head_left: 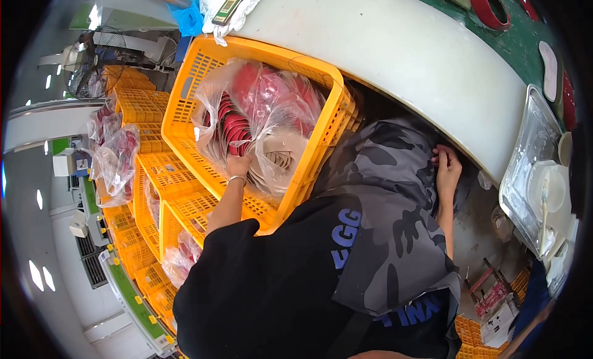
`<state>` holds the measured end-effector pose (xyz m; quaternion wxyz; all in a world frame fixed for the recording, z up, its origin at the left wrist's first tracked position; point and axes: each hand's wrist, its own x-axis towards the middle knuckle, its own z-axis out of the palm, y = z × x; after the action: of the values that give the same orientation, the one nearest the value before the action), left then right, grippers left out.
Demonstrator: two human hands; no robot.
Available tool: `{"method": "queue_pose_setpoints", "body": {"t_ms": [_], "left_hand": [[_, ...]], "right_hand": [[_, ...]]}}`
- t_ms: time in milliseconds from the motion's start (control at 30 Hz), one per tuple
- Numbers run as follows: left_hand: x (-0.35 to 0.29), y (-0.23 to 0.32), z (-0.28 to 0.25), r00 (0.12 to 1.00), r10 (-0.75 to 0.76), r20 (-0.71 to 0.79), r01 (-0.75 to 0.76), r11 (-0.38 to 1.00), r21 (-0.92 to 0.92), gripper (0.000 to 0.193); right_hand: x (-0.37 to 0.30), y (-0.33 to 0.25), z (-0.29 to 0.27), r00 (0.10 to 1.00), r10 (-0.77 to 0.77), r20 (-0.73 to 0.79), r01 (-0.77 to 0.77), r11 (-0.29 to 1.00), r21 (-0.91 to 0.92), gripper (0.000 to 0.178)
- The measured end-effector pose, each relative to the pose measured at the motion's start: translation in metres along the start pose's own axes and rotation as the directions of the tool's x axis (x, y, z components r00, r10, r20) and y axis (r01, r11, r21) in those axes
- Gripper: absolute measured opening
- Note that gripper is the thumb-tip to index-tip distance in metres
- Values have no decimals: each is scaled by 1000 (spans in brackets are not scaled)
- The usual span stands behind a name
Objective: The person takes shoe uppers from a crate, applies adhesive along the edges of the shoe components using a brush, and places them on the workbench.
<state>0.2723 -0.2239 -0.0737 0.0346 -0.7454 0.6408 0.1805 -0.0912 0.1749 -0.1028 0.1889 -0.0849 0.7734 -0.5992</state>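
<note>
My left hand (238, 167) reaches into a tilted yellow plastic crate (185, 90). It lies against a clear plastic bag (272, 106) filled with stacked red flat pieces (233, 129) and beige ones (285, 156). Its fingers are hidden among the stack and the bag. My right hand (446, 169) is curled on the grey camouflage fabric (383, 192) over my lap, just under the rim of a curved white table (395, 44).
More yellow crates (139, 106), some holding bagged red pieces (114, 158), are stacked to the left and below. A metal tray (525, 167) with white containers sits at the right. A blue bag (190, 16) and white cloth lie on the table's far end.
</note>
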Motion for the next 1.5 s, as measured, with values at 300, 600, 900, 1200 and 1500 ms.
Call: {"method": "queue_pose_setpoints", "body": {"t_ms": [300,600,900,1200,1500], "left_hand": [[-38,1,-54,843,353,-406,-339,935,107,73],[-5,-60,-1,750,655,-90,-576,713,400,86],[-91,41,-77,587,733,-343,-560,674,482,82],[-93,199,-237,-120,771,-626,-665,406,627,77],[-96,358,-219,-646,179,-742,-704,234,670,64]], "right_hand": [[5,0,6,996,-30,86,33,999,-41,20],[7,-1,7,994,-76,75,81,995,-59,19],[8,-1,8,989,-77,123,84,995,-53,19],[8,1,3,998,-49,50,52,997,-59,20],[-15,-32,11,993,-118,-12,118,993,-29,18]]}}
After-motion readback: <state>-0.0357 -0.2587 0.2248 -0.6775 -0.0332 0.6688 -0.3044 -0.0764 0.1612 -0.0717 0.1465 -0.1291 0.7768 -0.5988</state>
